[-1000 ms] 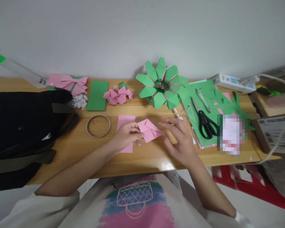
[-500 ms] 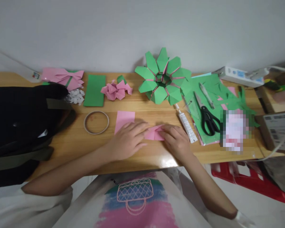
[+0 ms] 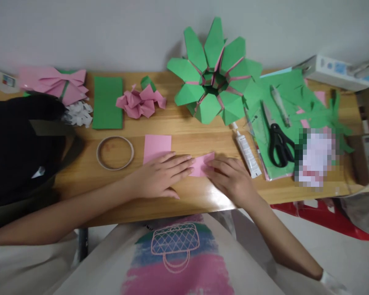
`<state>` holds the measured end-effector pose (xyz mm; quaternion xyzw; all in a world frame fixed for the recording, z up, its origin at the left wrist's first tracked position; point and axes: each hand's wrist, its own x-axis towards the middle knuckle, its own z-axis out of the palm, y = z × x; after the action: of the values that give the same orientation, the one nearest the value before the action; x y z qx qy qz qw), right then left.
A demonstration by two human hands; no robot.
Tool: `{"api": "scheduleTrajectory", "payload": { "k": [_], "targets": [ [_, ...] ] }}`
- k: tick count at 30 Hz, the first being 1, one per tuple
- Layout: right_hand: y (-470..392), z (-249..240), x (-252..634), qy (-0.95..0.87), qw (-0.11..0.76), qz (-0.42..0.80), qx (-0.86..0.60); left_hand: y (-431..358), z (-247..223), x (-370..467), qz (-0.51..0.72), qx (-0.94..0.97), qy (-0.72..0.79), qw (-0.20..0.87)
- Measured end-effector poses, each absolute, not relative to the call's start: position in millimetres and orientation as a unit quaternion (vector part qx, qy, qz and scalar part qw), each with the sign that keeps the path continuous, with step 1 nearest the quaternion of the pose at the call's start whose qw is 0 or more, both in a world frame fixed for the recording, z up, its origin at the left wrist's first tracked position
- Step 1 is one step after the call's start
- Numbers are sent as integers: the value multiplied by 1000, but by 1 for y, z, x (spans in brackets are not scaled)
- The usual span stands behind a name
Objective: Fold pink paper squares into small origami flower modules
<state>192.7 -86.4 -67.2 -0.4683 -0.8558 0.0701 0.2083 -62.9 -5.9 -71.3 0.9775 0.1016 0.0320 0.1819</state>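
Note:
A small folded pink paper [image 3: 202, 164] lies on the wooden table between my hands. My left hand [image 3: 160, 176] rests flat, its fingers stretched out, with the fingertips on the paper's left end. At the right end, the bent fingers of my right hand [image 3: 232, 178] pinch the paper and partly cover it. Part of a pink sheet [image 3: 157, 147] shows beyond my left hand, which overlaps its lower edge. A glue tube [image 3: 248, 155] lies just to the right of my right hand.
A big green and pink paper construction [image 3: 215, 78] stands at the back. Pink folded pieces [image 3: 141, 101], green sheets [image 3: 107, 102] and a tape roll [image 3: 115, 153] lie leftward. Black scissors [image 3: 279, 143] rest on green paper at right. A black bag [image 3: 21, 159] occupies the left side.
The view has come closer to the table. The folded pink paper's upper right corner now shows more plainly, and its fold looks different. Both hands stay at the paper.

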Motion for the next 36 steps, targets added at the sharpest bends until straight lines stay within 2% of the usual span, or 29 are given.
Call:
{"api": "scheduleTrajectory", "payload": {
  "k": [8, 16, 21, 26, 36],
  "targets": [
    [-73, -65, 195, -854, 209, 114, -462, -2, -72, -65, 10, 977, 89, 194],
    [-61, -66, 196, -819, 265, 218, -460, 0, -70, -63, 5, 979, 82, 187],
    [-60, -66, 192, -787, 262, 226, -512, -1, -68, -61, -20, 975, 95, 200],
    [-60, -66, 188, -754, 260, 252, -548, 1, -67, -59, 13, 977, 82, 195],
    [-58, -67, 189, -747, 270, 272, -543, 6, -69, -63, 9, 987, 51, 155]
  ]
}}
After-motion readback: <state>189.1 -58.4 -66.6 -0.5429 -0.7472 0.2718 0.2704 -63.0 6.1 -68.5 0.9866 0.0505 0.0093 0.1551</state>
